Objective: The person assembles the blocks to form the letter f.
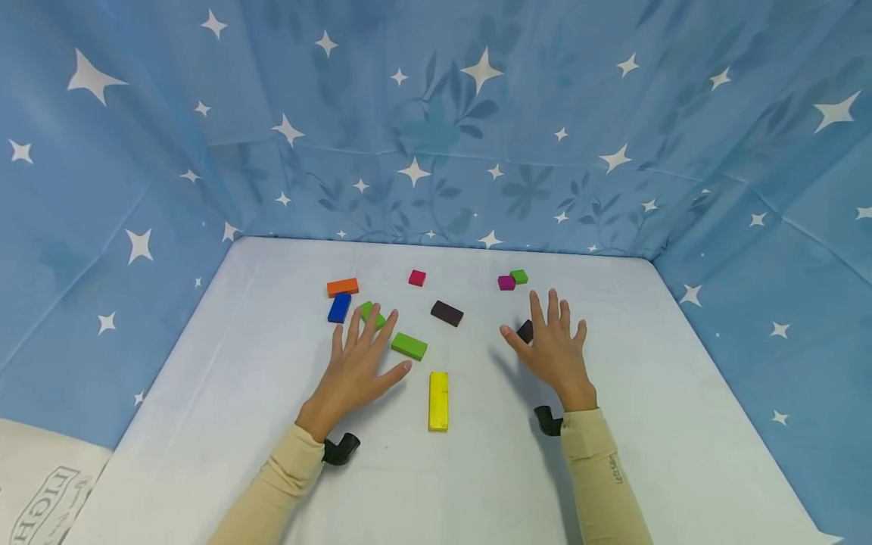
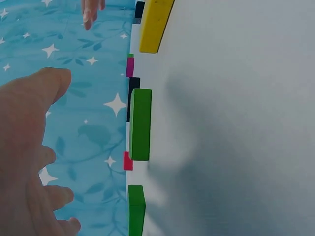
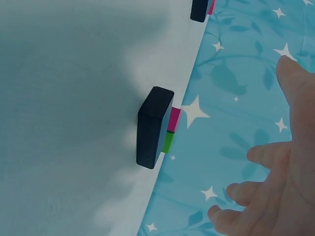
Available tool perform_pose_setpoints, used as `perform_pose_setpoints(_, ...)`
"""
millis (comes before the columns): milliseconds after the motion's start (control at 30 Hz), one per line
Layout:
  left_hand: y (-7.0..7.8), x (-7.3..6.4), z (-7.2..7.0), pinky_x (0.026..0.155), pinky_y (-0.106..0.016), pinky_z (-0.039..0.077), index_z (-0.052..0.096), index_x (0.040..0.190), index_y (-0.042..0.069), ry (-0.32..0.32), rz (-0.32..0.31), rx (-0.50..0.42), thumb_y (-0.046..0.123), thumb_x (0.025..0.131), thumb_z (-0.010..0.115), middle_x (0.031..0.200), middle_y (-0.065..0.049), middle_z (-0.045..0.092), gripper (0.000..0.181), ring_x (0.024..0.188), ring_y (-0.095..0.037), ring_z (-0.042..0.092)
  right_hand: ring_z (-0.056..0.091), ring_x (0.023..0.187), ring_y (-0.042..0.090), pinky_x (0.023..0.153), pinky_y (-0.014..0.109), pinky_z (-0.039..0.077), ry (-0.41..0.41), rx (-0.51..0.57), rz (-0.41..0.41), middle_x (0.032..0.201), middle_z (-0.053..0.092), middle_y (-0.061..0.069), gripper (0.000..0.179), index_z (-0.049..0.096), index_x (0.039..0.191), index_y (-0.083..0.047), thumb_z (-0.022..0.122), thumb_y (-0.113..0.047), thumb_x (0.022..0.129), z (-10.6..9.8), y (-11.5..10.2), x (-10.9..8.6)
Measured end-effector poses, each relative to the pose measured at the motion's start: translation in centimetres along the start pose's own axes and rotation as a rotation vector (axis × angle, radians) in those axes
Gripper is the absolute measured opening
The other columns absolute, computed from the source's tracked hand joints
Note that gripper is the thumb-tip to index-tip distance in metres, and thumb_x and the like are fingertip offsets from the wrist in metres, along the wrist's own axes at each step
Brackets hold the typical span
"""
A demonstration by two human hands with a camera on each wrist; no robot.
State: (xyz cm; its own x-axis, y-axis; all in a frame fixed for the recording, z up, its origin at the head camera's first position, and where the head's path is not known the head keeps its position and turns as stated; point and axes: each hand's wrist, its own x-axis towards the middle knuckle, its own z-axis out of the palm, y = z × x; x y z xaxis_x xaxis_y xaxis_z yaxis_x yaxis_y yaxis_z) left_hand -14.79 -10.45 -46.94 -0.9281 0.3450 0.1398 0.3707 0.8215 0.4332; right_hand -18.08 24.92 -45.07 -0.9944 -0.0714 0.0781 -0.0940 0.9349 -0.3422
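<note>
My left hand (image 1: 352,376) hovers over the left side of the white table with its fingers spread, holding nothing. Its fingertips overlap a green block (image 1: 368,311) in the head view, and another green block (image 1: 409,346) lies just beyond the thumb. Over on the right, my right hand (image 1: 555,353) is held above the table, fingers spread and nothing in them. Partly hidden behind its thumb and index finger is a black block (image 3: 153,129). A long yellow block (image 1: 439,402) lies between the two hands, and a dark brown block (image 1: 446,313) sits farther back.
At the back left an orange block (image 1: 343,287) lies against a blue block (image 1: 339,308). A small red block (image 1: 417,278) stands at the back middle. Farther right, a magenta cube (image 1: 506,282) touches a small green block (image 1: 519,276). Blue star-patterned curtains (image 1: 436,144) surround the table.
</note>
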Motion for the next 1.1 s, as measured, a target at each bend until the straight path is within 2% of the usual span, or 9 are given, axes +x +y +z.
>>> perform_pose_setpoints(167, 0.0, -0.6, 0.5, 0.121, -0.076, -0.001, 0.022, 0.173, 0.016, -0.031, -0.012, -0.004, 0.058, 0.101, 0.065, 0.178, -0.020, 0.007, 0.094, 0.162, -0.046, -0.004, 0.002, 0.159, 0.055, 0.115, 0.083, -0.003, -0.011, 0.007, 0.010, 0.175, 0.000, 0.030, 0.099, 0.015, 0.172, -0.006, 0.055, -0.066, 0.104, 0.2, 0.3, -0.3)
perform_pose_setpoints(400, -0.8, -1.3, 1.3, 0.119, -0.076, -0.009, 0.021, 0.173, 0.016, -0.047, -0.076, 0.038, 0.065, 0.099, 0.064, 0.178, -0.020, 0.002, 0.098, 0.162, -0.048, -0.005, 0.001, 0.159, 0.056, 0.114, 0.084, -0.003, -0.030, 0.007, 0.022, 0.175, -0.001, 0.030, 0.100, 0.014, 0.172, -0.006, 0.055, -0.067, 0.104, 0.5, 0.8, -0.5)
perform_pose_setpoints(533, -1.2, -1.6, 1.4, 0.119, -0.075, -0.011, 0.020, 0.173, 0.017, -0.061, -0.106, 0.026, 0.067, 0.098, 0.064, 0.178, -0.019, -0.002, 0.101, 0.161, -0.047, -0.007, 0.000, 0.159, 0.055, 0.115, 0.083, -0.003, -0.047, -0.004, 0.037, 0.176, -0.003, 0.029, 0.101, 0.013, 0.172, -0.006, 0.054, -0.068, 0.104, 0.5, 1.2, -0.5)
perform_pose_setpoints(867, -2.4, -2.3, 1.5, 0.119, -0.076, -0.008, 0.017, 0.173, 0.011, -0.110, -0.136, -0.001, 0.064, 0.098, 0.066, 0.178, -0.022, 0.000, 0.104, 0.161, -0.050, -0.004, 0.001, 0.158, 0.056, 0.115, 0.082, -0.003, -0.055, 0.019, 0.046, 0.175, -0.002, 0.031, 0.101, 0.015, 0.171, -0.004, 0.056, -0.066, 0.104, 0.2, 1.7, -0.6)
perform_pose_setpoints(967, -2.5, -2.3, 1.6, 0.120, -0.076, -0.003, 0.020, 0.172, 0.010, -0.101, -0.104, -0.033, 0.061, 0.098, 0.068, 0.177, -0.023, 0.004, 0.102, 0.161, -0.051, 0.000, 0.001, 0.158, 0.057, 0.115, 0.082, -0.003, -0.057, 0.027, 0.044, 0.175, -0.002, 0.031, 0.101, 0.015, 0.171, -0.003, 0.056, -0.066, 0.104, 0.2, 1.9, -0.6)
perform_pose_setpoints(1100, -1.9, -2.2, 1.6, 0.121, -0.076, 0.011, 0.027, 0.171, 0.009, -0.095, -0.007, -0.057, 0.056, 0.099, 0.070, 0.175, -0.026, 0.014, 0.096, 0.160, -0.051, 0.011, 0.002, 0.158, 0.057, 0.115, 0.082, -0.002, -0.060, 0.038, 0.041, 0.175, -0.001, 0.031, 0.101, 0.016, 0.171, -0.003, 0.056, -0.066, 0.103, 0.2, 2.1, -0.5)
